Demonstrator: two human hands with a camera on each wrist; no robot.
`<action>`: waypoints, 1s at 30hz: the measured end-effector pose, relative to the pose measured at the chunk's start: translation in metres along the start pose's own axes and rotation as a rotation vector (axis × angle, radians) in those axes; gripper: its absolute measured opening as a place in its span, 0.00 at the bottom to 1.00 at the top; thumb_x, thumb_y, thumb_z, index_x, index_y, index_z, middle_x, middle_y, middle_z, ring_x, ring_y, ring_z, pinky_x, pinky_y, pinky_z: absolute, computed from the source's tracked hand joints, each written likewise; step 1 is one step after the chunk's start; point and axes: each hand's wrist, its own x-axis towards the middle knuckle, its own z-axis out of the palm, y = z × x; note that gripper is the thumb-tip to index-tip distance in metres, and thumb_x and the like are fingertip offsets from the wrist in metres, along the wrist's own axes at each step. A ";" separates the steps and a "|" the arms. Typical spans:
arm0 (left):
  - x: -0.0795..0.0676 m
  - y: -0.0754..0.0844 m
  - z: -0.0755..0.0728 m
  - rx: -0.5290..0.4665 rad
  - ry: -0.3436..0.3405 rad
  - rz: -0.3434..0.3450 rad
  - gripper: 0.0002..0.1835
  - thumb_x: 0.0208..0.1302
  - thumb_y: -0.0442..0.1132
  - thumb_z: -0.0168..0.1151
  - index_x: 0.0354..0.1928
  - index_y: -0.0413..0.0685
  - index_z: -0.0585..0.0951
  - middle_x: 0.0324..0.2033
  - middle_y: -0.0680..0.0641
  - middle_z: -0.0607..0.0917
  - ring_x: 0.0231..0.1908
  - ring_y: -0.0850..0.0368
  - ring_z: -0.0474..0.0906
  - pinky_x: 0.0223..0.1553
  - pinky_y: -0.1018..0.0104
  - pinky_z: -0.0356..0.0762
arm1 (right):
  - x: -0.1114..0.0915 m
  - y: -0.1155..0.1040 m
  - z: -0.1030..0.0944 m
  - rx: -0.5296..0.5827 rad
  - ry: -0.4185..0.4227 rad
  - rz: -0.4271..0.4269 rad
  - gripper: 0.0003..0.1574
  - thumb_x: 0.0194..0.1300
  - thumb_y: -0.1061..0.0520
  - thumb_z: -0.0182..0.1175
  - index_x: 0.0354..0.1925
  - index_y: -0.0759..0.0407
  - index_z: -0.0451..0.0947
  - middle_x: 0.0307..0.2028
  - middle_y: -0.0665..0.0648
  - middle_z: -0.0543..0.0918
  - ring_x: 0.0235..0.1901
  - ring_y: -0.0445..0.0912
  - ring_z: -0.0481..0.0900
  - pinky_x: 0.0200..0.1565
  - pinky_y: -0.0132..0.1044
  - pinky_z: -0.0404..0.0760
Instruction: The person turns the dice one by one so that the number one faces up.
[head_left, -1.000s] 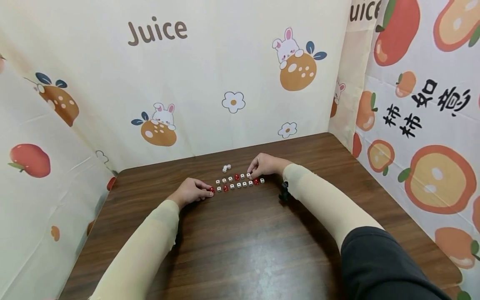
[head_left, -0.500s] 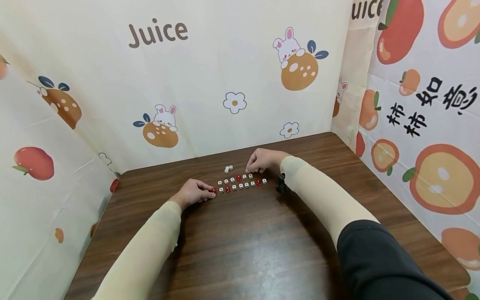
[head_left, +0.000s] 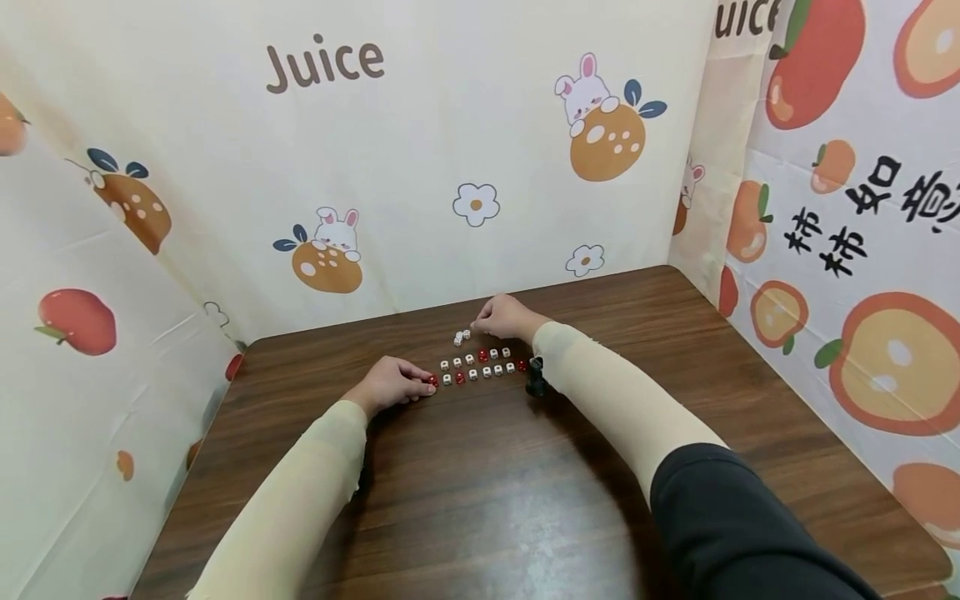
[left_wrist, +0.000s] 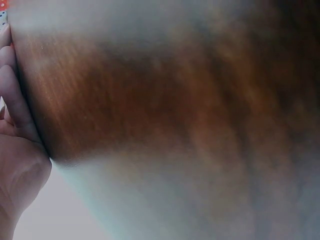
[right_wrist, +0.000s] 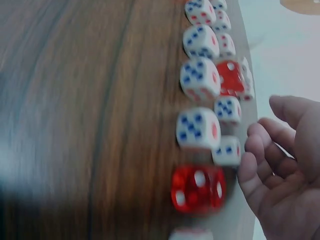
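Two rows of small dice lie on the table. At the near row's left end, my left hand [head_left: 393, 383] pinches a red die [head_left: 432, 381] between thumb and fingers. Behind the rows is a small group of loose white dice [head_left: 458, 339]. My right hand [head_left: 504, 317] reaches over to them from the right, fingertips right by the rearmost one. In the right wrist view, thumb and fingers stand apart with nothing between them, beside a back-row white die [right_wrist: 227, 151]. A back-row red die [head_left: 483, 355] sits between white ones. The left wrist view is mostly blurred table.
The brown wooden table [head_left: 480, 483] runs back to a printed cloth wall [head_left: 420, 167], with another on the right [head_left: 795, 333]. A black wrist camera [head_left: 536, 377] hangs under my right wrist and hides the near row's right end.
My right hand has left the white die at the back row's right end and moved left and farther back to the loose dice. My left hand stays at the red die.
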 end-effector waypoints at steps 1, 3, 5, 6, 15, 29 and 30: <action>0.000 0.000 0.000 0.002 -0.001 0.002 0.16 0.58 0.45 0.83 0.46 0.49 0.93 0.33 0.50 0.91 0.28 0.60 0.83 0.31 0.66 0.82 | 0.000 -0.002 0.002 0.003 0.012 0.005 0.16 0.76 0.44 0.64 0.38 0.48 0.93 0.31 0.51 0.88 0.27 0.44 0.78 0.35 0.39 0.78; 0.001 0.001 0.001 0.005 -0.002 0.003 0.16 0.58 0.45 0.83 0.46 0.49 0.93 0.33 0.51 0.91 0.28 0.60 0.83 0.31 0.66 0.82 | 0.001 -0.004 0.007 0.008 0.029 0.007 0.14 0.76 0.44 0.64 0.43 0.47 0.92 0.39 0.49 0.89 0.33 0.44 0.80 0.40 0.41 0.80; 0.001 0.002 0.001 0.005 -0.001 0.004 0.16 0.58 0.45 0.83 0.46 0.50 0.93 0.33 0.51 0.91 0.28 0.60 0.83 0.31 0.66 0.82 | 0.002 -0.006 0.010 0.009 0.034 0.010 0.13 0.77 0.45 0.63 0.47 0.46 0.92 0.47 0.49 0.89 0.40 0.45 0.83 0.44 0.42 0.82; 0.001 0.002 0.001 0.005 0.001 0.003 0.15 0.58 0.45 0.83 0.46 0.50 0.93 0.33 0.51 0.91 0.28 0.60 0.83 0.31 0.66 0.82 | 0.002 -0.007 0.012 0.005 0.032 0.009 0.14 0.77 0.45 0.62 0.49 0.46 0.91 0.50 0.49 0.89 0.42 0.45 0.84 0.46 0.42 0.83; 0.000 0.004 0.001 0.005 0.007 0.004 0.15 0.58 0.45 0.83 0.45 0.49 0.93 0.31 0.51 0.90 0.28 0.60 0.83 0.30 0.66 0.82 | 0.008 -0.010 0.018 -0.069 0.004 -0.037 0.16 0.80 0.49 0.59 0.56 0.46 0.90 0.62 0.53 0.87 0.61 0.49 0.83 0.59 0.47 0.82; -0.002 0.001 0.000 -0.006 0.005 0.004 0.15 0.57 0.45 0.83 0.46 0.50 0.93 0.32 0.51 0.90 0.28 0.60 0.83 0.30 0.66 0.82 | 0.011 -0.012 0.019 -0.105 -0.022 -0.028 0.23 0.80 0.54 0.54 0.26 0.51 0.84 0.27 0.49 0.83 0.23 0.41 0.73 0.45 0.41 0.81; -0.002 0.001 0.000 -0.005 0.005 0.003 0.15 0.57 0.45 0.83 0.46 0.50 0.93 0.32 0.51 0.90 0.28 0.60 0.82 0.30 0.66 0.82 | 0.011 -0.011 0.019 -0.105 -0.028 -0.021 0.25 0.79 0.54 0.54 0.22 0.50 0.80 0.22 0.48 0.79 0.20 0.41 0.69 0.41 0.40 0.79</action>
